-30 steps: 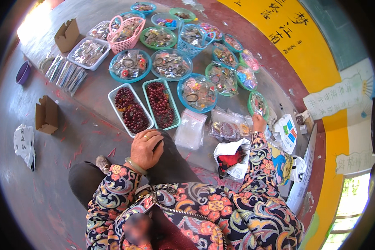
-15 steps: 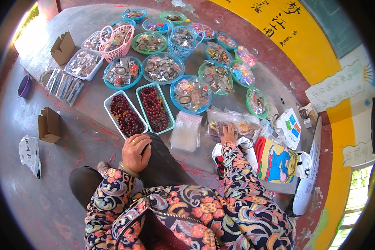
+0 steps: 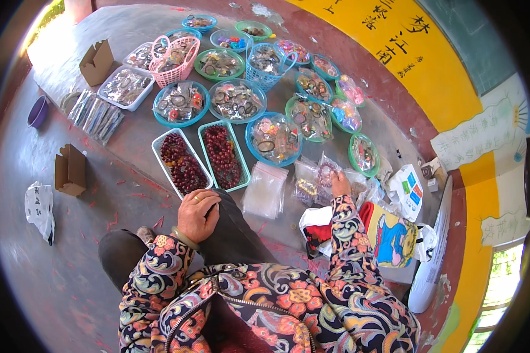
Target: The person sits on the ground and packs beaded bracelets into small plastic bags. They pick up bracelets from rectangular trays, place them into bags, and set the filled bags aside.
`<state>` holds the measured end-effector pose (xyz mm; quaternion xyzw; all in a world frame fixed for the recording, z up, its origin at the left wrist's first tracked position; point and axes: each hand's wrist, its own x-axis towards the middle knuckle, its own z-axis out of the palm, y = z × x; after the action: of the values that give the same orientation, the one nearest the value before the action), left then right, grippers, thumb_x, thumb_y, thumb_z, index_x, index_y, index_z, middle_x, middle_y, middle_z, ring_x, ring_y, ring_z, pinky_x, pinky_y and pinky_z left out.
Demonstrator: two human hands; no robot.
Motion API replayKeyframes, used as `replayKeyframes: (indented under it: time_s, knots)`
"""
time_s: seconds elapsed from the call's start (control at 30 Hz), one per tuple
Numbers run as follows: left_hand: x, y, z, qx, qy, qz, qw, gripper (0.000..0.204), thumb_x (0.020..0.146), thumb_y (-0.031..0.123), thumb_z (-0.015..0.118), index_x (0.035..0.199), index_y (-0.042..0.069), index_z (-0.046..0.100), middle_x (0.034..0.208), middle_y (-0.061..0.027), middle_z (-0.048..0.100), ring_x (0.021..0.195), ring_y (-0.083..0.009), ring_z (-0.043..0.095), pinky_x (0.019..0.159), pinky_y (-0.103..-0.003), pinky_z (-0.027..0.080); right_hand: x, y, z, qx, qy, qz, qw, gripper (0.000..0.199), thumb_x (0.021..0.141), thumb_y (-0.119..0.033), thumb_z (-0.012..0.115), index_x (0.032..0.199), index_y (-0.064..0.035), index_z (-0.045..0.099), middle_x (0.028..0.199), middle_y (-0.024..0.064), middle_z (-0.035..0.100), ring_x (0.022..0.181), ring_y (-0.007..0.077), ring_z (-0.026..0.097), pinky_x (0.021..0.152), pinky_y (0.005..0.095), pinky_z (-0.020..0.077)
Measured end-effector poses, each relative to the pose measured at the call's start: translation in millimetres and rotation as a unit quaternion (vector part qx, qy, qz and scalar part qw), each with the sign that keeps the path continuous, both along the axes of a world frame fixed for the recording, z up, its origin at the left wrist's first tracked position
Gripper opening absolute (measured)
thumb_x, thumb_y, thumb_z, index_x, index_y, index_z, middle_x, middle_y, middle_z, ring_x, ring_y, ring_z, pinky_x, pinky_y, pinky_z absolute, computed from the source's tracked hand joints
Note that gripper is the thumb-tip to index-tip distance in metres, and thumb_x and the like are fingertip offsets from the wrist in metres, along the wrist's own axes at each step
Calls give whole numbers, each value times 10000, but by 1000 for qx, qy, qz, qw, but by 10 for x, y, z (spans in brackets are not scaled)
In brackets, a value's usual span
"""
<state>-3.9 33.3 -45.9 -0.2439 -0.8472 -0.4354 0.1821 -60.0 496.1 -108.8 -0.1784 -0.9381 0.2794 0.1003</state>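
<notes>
My right hand (image 3: 339, 185) pinches the edge of a clear plastic bag with a pinkish beaded bracelet (image 3: 325, 174) in it. Beside it lies another bagged bracelet with pale beads (image 3: 306, 188), among more clear bags. My left hand (image 3: 198, 215) rests on my dark-trousered knee with its fingers curled; nothing shows in them. Just left of the bags is a stack of clear zip bags (image 3: 265, 191). Ahead of my knee, two trays, one white (image 3: 159, 157) and one pale green (image 3: 245, 170), hold dark red beaded bracelets.
Several bowls, including a blue one (image 3: 249, 146), and a pink basket (image 3: 172, 76) and blue basket (image 3: 262, 79) hold bagged trinkets. Cardboard boxes (image 3: 70, 170) and a purple bowl (image 3: 37, 112) are on the left. A colourful cloth bag (image 3: 388, 238) lies by my right forearm.
My right hand has moved slightly right and up, lifting a bagged bracelet from the pile. The left hand stays on the knee. The whole view has shifted a little.
</notes>
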Motion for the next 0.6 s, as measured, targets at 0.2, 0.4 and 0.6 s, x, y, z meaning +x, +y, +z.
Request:
replayKeyframes:
  time_s: [0.2, 0.4, 0.6]
  knots:
    - [-87, -36, 50, 260, -194, 5, 946, 180, 880, 107, 478, 931, -15, 601, 981, -112, 611, 915, -201, 573, 808, -286, 426, -136, -930, 732, -508, 22, 162, 846, 265, 900, -216, 503, 1054, -7, 552, 803, 70, 635, 693, 147, 595, 620, 269, 476]
    - [-127, -167, 52, 734, -404, -197, 510, 648, 914, 513, 285, 1261, -25, 390, 1266, -177, 441, 1184, -289, 403, 1016, -422, 293, 84, -2469, 1895, -616, -155, 273, 723, 306, 929, -205, 446, 1132, 14, 512, 877, 86, 635, 727, 152, 622, 652, 275, 508]
    - [83, -353, 321, 771, -404, -341, 356, 842, 815, 700, 232, 1318, 33, 335, 1312, -166, 394, 1206, -324, 382, 988, -495, 312, 38, -3070, 1746, -432, -167, 342, 818, 344, 937, -282, 443, 1088, 5, 558, 789, 42, 604, 651, 80, 561, 575, 216, 456]
